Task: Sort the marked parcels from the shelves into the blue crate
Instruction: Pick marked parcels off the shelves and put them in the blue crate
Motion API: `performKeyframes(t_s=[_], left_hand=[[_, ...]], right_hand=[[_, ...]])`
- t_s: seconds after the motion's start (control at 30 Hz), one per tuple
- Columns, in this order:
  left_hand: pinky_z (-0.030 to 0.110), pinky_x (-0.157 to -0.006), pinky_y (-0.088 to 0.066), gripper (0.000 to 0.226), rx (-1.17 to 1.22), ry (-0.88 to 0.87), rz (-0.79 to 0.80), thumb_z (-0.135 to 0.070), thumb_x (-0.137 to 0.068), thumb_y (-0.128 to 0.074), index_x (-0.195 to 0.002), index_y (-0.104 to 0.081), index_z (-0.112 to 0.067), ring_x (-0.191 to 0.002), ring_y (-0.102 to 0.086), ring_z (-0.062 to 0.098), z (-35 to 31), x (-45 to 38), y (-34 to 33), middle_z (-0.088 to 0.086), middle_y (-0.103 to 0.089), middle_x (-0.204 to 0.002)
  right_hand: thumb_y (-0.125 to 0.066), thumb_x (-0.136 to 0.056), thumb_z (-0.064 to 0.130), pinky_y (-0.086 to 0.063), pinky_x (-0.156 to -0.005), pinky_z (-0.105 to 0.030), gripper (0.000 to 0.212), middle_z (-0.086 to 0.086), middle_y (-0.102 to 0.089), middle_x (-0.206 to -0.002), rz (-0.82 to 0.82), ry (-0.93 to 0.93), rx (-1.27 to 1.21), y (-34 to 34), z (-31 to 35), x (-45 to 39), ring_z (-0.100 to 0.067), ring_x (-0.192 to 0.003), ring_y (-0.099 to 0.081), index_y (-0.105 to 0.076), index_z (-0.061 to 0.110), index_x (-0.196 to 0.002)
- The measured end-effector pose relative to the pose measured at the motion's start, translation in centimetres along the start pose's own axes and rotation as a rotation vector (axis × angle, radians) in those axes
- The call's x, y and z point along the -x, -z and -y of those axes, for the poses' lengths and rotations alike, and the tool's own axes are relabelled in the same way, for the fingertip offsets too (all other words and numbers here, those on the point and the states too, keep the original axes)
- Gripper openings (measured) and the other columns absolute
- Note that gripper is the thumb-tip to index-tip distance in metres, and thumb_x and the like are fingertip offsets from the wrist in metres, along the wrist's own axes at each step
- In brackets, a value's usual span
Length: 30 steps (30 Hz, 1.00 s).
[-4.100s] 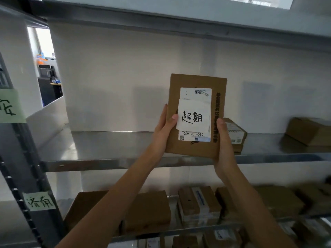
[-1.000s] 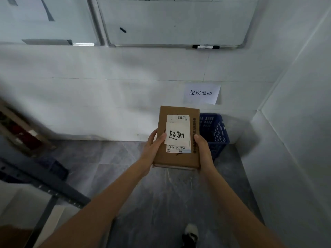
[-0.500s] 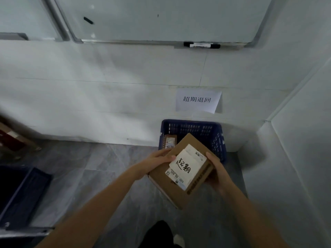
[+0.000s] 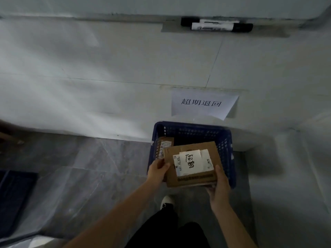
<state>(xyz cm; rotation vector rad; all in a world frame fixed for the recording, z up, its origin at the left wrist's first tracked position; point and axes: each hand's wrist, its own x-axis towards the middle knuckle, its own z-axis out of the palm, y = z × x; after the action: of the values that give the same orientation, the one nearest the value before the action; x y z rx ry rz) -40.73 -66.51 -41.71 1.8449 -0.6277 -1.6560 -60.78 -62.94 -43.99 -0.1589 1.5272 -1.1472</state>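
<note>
A flat brown cardboard parcel with a white handwritten note on its label lies level over the blue crate, which stands on the floor against the white wall. My left hand grips the parcel's left edge. My right hand holds its right front corner, thumb on top. A second, smaller brown parcel leans inside the crate at its left wall, partly hidden by the held one.
A paper sign is taped to the wall just above the crate. A whiteboard ledge with markers runs overhead. Another dark blue crate sits at the left edge on the grey tiled floor. My shoe is just before the crate.
I turned from the shelves and walked up to the crate. In the last half second the parcel has been turned flat and brought over the crate's opening, both hands still holding it.
</note>
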Motion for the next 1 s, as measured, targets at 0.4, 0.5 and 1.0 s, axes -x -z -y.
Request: performKeyframes(t_s=[0.4,0.5,1.0], left_hand=[[0.019,-0.082,-0.049,0.047,-0.376,-0.083,0.041,-0.012,-0.102,-0.04,-0.148,-0.033,-0.019,-0.106,-0.054,0.013,6.9,-27.4,-8.4,0.004,-0.052,-0.137],[0.018,-0.078,-0.046,0.051,-0.536,-0.106,0.025,-0.018,-0.102,-0.042,-0.151,-0.025,-0.021,-0.113,-0.053,0.017,10.3,-32.9,-9.3,0.005,-0.049,-0.14],[0.041,-0.111,-0.018,0.053,-1.275,-0.244,-0.213,-0.046,-0.101,-0.029,-0.151,-0.016,-0.036,-0.134,-0.02,0.03,16.0,-42.9,-8.0,0.008,-0.02,-0.152]], right_hand=[[-0.052,-0.095,0.047,-0.038,-0.093,-0.025,0.046,-0.001,-0.057,-0.132,-0.096,-0.139,0.295,1.1,-7.5,-25.9,-0.019,-0.118,-0.053,-0.054,0.022,-0.134],[-0.052,-0.097,0.043,-0.034,-0.096,-0.026,0.042,-0.002,-0.056,-0.136,-0.104,-0.188,0.251,0.8,-10.7,-32.3,-0.016,-0.116,-0.051,-0.055,0.02,-0.132],[-0.039,-0.1,0.049,-0.036,-0.094,-0.03,0.045,0.004,-0.051,-0.123,-0.025,-0.174,0.39,-1.5,-18.7,-44.0,-0.016,-0.112,-0.049,-0.038,0.032,-0.142]])
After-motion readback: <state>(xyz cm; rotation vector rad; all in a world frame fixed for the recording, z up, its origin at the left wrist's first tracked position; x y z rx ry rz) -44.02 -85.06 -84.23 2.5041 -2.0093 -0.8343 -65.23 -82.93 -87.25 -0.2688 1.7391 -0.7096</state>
